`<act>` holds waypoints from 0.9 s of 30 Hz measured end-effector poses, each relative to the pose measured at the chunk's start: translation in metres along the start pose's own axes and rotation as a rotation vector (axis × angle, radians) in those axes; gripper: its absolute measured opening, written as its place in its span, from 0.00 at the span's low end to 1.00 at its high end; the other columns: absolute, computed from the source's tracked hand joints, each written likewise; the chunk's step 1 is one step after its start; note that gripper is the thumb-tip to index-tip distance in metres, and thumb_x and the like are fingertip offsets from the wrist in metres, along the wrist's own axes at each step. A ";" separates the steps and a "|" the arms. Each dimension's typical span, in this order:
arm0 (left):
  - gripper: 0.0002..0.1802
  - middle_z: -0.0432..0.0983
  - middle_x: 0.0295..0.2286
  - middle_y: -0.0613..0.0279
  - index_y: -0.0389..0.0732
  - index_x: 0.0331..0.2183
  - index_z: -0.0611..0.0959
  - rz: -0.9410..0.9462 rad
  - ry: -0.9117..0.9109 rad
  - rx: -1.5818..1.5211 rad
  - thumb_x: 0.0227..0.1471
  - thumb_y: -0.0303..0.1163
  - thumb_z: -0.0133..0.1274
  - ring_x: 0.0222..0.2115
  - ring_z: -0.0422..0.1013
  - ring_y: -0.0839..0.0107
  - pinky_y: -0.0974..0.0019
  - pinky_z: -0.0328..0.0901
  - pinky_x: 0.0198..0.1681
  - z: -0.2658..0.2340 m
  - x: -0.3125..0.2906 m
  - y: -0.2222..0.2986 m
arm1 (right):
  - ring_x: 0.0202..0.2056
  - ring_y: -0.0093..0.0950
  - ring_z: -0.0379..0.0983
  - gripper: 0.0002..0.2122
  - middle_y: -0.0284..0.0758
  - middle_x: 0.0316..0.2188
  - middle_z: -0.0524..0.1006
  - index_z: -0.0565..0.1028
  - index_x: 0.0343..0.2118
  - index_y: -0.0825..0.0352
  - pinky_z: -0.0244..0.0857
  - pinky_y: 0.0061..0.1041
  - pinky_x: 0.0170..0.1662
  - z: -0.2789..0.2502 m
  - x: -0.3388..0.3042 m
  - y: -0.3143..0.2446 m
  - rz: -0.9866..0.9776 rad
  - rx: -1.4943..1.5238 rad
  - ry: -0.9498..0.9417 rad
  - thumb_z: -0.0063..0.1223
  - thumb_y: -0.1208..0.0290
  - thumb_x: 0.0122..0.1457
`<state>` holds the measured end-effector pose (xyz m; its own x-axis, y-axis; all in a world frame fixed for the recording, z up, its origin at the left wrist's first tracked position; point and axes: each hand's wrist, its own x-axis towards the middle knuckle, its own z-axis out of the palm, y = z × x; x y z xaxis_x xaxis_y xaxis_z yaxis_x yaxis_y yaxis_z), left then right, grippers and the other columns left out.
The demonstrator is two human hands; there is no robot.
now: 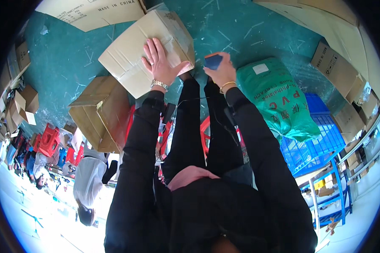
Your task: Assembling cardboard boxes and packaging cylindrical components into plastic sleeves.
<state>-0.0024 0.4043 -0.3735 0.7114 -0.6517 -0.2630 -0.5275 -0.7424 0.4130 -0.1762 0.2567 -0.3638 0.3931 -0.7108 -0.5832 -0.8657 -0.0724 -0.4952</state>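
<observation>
My left hand [161,66] lies flat on a closed brown carton [128,59], with its thumb stretched out toward the carton's right edge. The carton stands on the floor, tilted in my view, and clear tape shows on its right side. Just right of it, my right hand [224,72] is closed round a dark blue, block-like thing with an orange edge [213,62]. My fingers hide part of that thing, so its exact kind cannot be made out. It is held apart from the carton.
An open, worn carton [99,111] stands at the left of my legs. A full green sack [274,95] lies on a blue plastic crate [310,147] at the right. Large cartons [93,14] border the far side. Other people [88,177] and red stools [49,139] are at the left.
</observation>
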 end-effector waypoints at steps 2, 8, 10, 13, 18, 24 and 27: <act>0.79 0.32 0.70 0.48 0.41 0.70 0.41 -0.028 -0.036 -0.030 0.32 0.76 0.62 0.70 0.27 0.45 0.34 0.25 0.66 -0.008 0.001 0.001 | 0.44 0.47 0.76 0.32 0.42 0.44 0.75 0.65 0.49 0.61 0.72 0.43 0.44 -0.012 -0.031 -0.001 0.026 0.022 0.023 0.72 0.61 0.42; 0.58 0.39 0.69 0.47 0.41 0.69 0.52 0.035 0.040 -0.008 0.49 0.62 0.58 0.70 0.33 0.49 0.38 0.27 0.67 -0.015 -0.005 -0.012 | 0.42 0.44 0.75 0.29 0.39 0.42 0.74 0.68 0.50 0.60 0.70 0.44 0.43 -0.028 -0.102 -0.045 -0.238 0.045 0.285 0.71 0.62 0.47; 0.45 0.47 0.68 0.44 0.40 0.67 0.58 0.061 0.058 0.084 0.58 0.50 0.56 0.70 0.41 0.51 0.43 0.35 0.68 -0.014 -0.004 -0.018 | 0.41 0.42 0.75 0.23 0.38 0.39 0.75 0.69 0.49 0.60 0.68 0.42 0.43 -0.022 -0.109 -0.063 -0.452 -0.004 0.117 0.66 0.66 0.51; 0.33 0.63 0.59 0.46 0.39 0.62 0.68 0.093 0.198 -0.218 0.59 0.39 0.54 0.62 0.58 0.52 0.49 0.50 0.63 -0.035 0.003 -0.048 | 0.39 0.38 0.75 0.17 0.36 0.36 0.75 0.70 0.48 0.61 0.67 0.39 0.44 -0.001 -0.103 -0.086 -0.704 -0.046 0.028 0.61 0.70 0.56; 0.15 0.78 0.43 0.51 0.36 0.44 0.81 -0.143 0.445 -0.230 0.56 0.32 0.58 0.46 0.73 0.53 0.54 0.66 0.52 -0.088 0.023 -0.149 | 0.39 0.34 0.74 0.12 0.32 0.36 0.76 0.72 0.45 0.60 0.64 0.34 0.50 0.043 -0.081 -0.142 -1.051 -0.125 0.023 0.57 0.71 0.58; 0.16 0.79 0.41 0.53 0.38 0.41 0.82 -0.007 0.321 -0.235 0.51 0.34 0.64 0.45 0.73 0.56 0.55 0.66 0.51 -0.124 0.081 -0.130 | 0.40 0.33 0.74 0.12 0.32 0.37 0.76 0.74 0.42 0.60 0.63 0.34 0.50 0.053 -0.054 -0.162 -1.159 -0.166 0.031 0.59 0.65 0.57; 0.17 0.80 0.40 0.56 0.38 0.42 0.82 0.184 0.257 -0.241 0.51 0.34 0.66 0.45 0.74 0.59 0.59 0.67 0.50 -0.133 0.105 -0.106 | 0.39 0.30 0.74 0.11 0.32 0.36 0.76 0.75 0.39 0.60 0.65 0.35 0.46 0.021 -0.036 -0.179 -0.957 0.023 0.085 0.61 0.63 0.57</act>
<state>0.1906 0.4350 -0.3289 0.7245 -0.6875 0.0484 -0.5545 -0.5398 0.6333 -0.0288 0.3100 -0.2675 0.9058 -0.4055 0.1230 -0.1827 -0.6356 -0.7501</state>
